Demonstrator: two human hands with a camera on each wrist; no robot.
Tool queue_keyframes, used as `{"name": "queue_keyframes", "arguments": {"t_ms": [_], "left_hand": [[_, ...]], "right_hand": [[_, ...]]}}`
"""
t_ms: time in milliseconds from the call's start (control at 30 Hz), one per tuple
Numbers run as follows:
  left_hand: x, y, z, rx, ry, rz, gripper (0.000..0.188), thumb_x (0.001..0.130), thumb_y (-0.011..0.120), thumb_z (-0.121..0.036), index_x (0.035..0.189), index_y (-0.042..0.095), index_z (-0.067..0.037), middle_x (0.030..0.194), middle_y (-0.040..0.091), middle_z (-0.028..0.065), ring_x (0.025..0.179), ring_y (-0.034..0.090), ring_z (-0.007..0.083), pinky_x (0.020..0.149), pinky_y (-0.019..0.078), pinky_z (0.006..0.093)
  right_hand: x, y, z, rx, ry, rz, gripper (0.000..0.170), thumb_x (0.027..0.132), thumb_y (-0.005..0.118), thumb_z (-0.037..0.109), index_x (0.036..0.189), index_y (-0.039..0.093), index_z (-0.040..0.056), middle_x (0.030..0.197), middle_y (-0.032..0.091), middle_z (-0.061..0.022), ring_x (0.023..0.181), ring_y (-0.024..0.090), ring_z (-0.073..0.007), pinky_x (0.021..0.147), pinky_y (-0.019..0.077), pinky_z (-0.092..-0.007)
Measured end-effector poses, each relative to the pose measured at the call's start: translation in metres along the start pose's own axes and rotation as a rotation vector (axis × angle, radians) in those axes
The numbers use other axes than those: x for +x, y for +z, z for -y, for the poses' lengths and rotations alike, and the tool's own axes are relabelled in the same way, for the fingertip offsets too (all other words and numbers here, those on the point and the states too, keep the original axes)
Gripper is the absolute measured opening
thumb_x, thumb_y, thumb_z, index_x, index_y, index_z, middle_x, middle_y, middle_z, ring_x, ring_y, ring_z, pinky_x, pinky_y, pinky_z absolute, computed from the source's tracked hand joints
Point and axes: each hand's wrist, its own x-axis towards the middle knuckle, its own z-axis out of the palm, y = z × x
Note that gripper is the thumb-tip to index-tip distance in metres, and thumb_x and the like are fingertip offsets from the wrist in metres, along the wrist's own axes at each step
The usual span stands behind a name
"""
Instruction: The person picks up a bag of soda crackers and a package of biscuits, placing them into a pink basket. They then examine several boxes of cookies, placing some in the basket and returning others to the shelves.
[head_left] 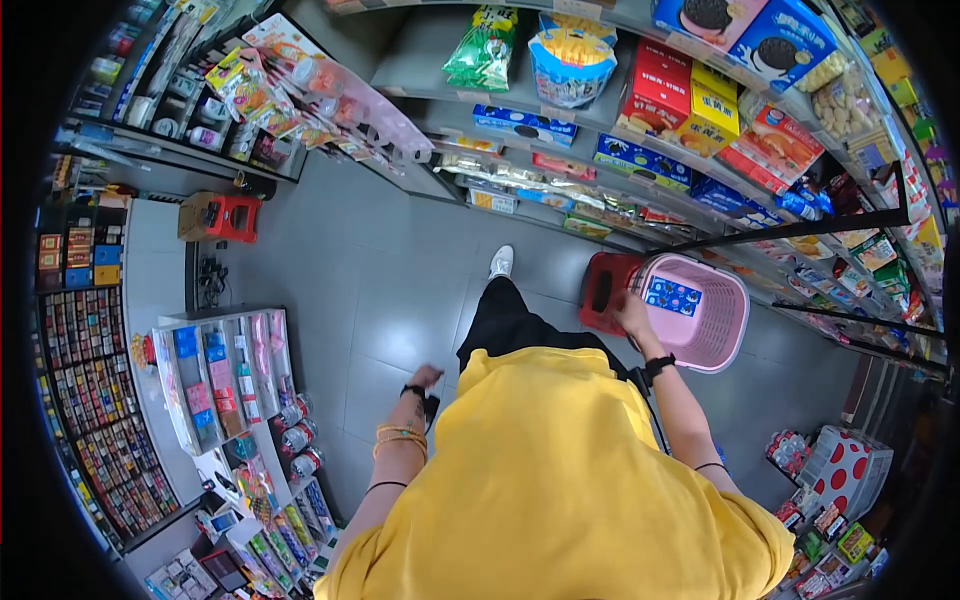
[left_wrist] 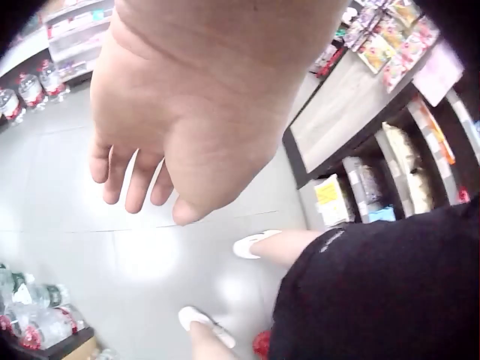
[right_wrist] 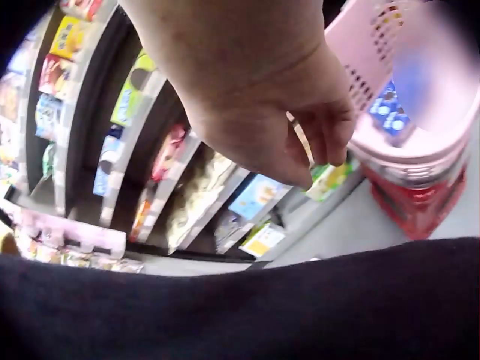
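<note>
My left hand [head_left: 428, 376] hangs beside the body over the floor, its fingers loosely bent and nothing in them; the left wrist view shows the same hand [left_wrist: 195, 127] close up. The right hand [head_left: 632, 318] is at the left side of a pink plastic basket [head_left: 738, 320], overlapping its rim in the head view. In the right wrist view that hand [right_wrist: 277, 127] has its fingers loosely curled, with a gap between thumb and fingers. Inside the basket lies a blue patterned box [head_left: 674, 296]. A red plastic stool [head_left: 605, 292] shows beside and below the basket.
Snack shelves [head_left: 640, 145] run along the front and right, with bags and boxes. On the left stands a white display rack [head_left: 215, 370] beside large water bottles [head_left: 300, 436]. Another red stool [head_left: 236, 216] is by a carton. Grey tiled floor [head_left: 370, 260] lies between.
</note>
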Motion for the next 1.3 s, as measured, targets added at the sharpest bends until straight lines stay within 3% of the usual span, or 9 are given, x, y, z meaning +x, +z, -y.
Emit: {"name": "queue_keyframes", "arguments": {"t_ms": [133, 267, 400, 467, 600, 700, 800, 1000, 1300], "left_hand": [[-0.05, 0.084, 0.079, -0.079, -0.19, -0.015, 0.046, 0.086, 0.068, -0.041, 0.094, 0.072, 0.005, 0.095, 0.072, 0.0218, 0.093, 0.069, 0.0332, 0.084, 0.0526, 0.0429], [-0.077, 0.097, 0.035, -0.018, -0.071, -0.006, 0.051, 0.086, 0.067, -0.039, 0.113, 0.067, 0.004, 0.122, 0.065, 0.0255, 0.12, 0.059, 0.0348, 0.098, 0.0481, 0.0448], [-0.028, 0.076, -0.032, 0.278, 0.265, -0.037, 0.042, 0.089, 0.063, -0.037, 0.114, 0.065, -0.003, 0.109, 0.07, 0.019, 0.106, 0.065, 0.0359, 0.092, 0.0511, 0.0427], [-0.003, 0.074, -0.056, -0.286, 0.247, -0.303, 0.035, 0.09, 0.062, -0.034, 0.108, 0.066, -0.004, 0.101, 0.071, 0.0174, 0.099, 0.068, 0.0355, 0.087, 0.0529, 0.0408], [-0.059, 0.015, -0.147, -0.257, 0.391, -0.523, 0.034, 0.09, 0.063, -0.03, 0.109, 0.066, -0.002, 0.101, 0.071, 0.0197, 0.098, 0.069, 0.0335, 0.085, 0.0539, 0.0393], [-0.077, 0.004, -0.151, -0.307, 0.396, -0.571, 0.036, 0.09, 0.064, -0.03, 0.111, 0.065, -0.001, 0.103, 0.071, 0.0194, 0.098, 0.069, 0.0322, 0.086, 0.0539, 0.0383], [-0.071, 0.009, -0.111, -0.289, 0.317, -0.546, 0.037, 0.089, 0.065, -0.03, 0.111, 0.066, -0.001, 0.104, 0.072, 0.0191, 0.098, 0.069, 0.0323, 0.088, 0.0538, 0.0381], [-0.057, 0.05, 0.012, -0.339, 0.005, -0.372, 0.031, 0.083, 0.065, -0.026, 0.095, 0.072, 0.002, 0.093, 0.073, 0.0188, 0.093, 0.07, 0.0301, 0.083, 0.0531, 0.0388], [-0.072, 0.013, 0.015, -0.548, 0.005, -0.45, 0.021, 0.083, 0.064, -0.019, 0.092, 0.07, -0.001, 0.077, 0.068, 0.0068, 0.071, 0.062, 0.0154, 0.065, 0.0481, 0.031]], "right_hand": [[-0.06, 0.014, -0.102, -0.092, 0.191, 0.079, 0.025, 0.068, 0.077, 0.015, 0.087, 0.068, 0.0016, 0.082, 0.071, -0.016, 0.078, 0.069, -0.0332, 0.073, 0.0553, -0.0419], [-0.082, 0.036, -0.169, 0.121, 0.327, 0.12, 0.02, 0.068, 0.077, 0.01, 0.085, 0.068, 0.0028, 0.076, 0.07, -0.0121, 0.068, 0.069, -0.021, 0.064, 0.0553, -0.0352], [-0.077, 0.02, -0.148, 0.237, 0.439, 0.139, 0.023, 0.072, 0.078, 0.019, 0.085, 0.069, 0.0019, 0.07, 0.069, -0.0111, 0.059, 0.068, -0.0185, 0.057, 0.054, -0.0321], [-0.075, 0.02, -0.146, 0.24, 0.461, 0.145, 0.025, 0.074, 0.077, 0.021, 0.085, 0.068, 0.0011, 0.069, 0.069, -0.0117, 0.058, 0.067, -0.0184, 0.056, 0.0539, -0.0321], [-0.078, 0.02, -0.143, 0.242, 0.451, 0.103, 0.017, 0.078, 0.072, 0.018, 0.082, 0.068, 0.0016, 0.068, 0.068, -0.0123, 0.056, 0.065, -0.0187, 0.053, 0.052, -0.0328], [-0.073, 0.029, -0.16, 0.526, 0.551, 0.135, 0.016, 0.082, 0.065, 0.014, 0.093, 0.067, 0.0025, 0.076, 0.07, -0.0131, 0.054, 0.062, -0.0191, 0.049, 0.0474, -0.0313], [-0.061, 0.006, -0.115, 1.465, 0.984, -0.062, 0.027, 0.086, 0.057, 0.012, 0.111, 0.062, 0.0033, 0.092, 0.071, -0.0152, 0.051, 0.055, -0.0178, 0.047, 0.0417, -0.0274], [-0.05, -0.024, -0.068, 2.096, 0.394, 0.234, 0.054, 0.079, 0.048, 0.002, 0.133, 0.052, 0.0034, 0.137, 0.058, -0.0179, 0.043, 0.031, -0.0113, 0.045, 0.031, -0.0238], [-0.035, 0.011, -0.059, 2.106, 0.428, 0.221, 0.067, 0.076, 0.046, -0.003, 0.143, 0.045, 0.0066, 0.151, 0.047, -0.0112, 0.044, 0.033, -0.011, 0.048, 0.0316, -0.0254]]}}
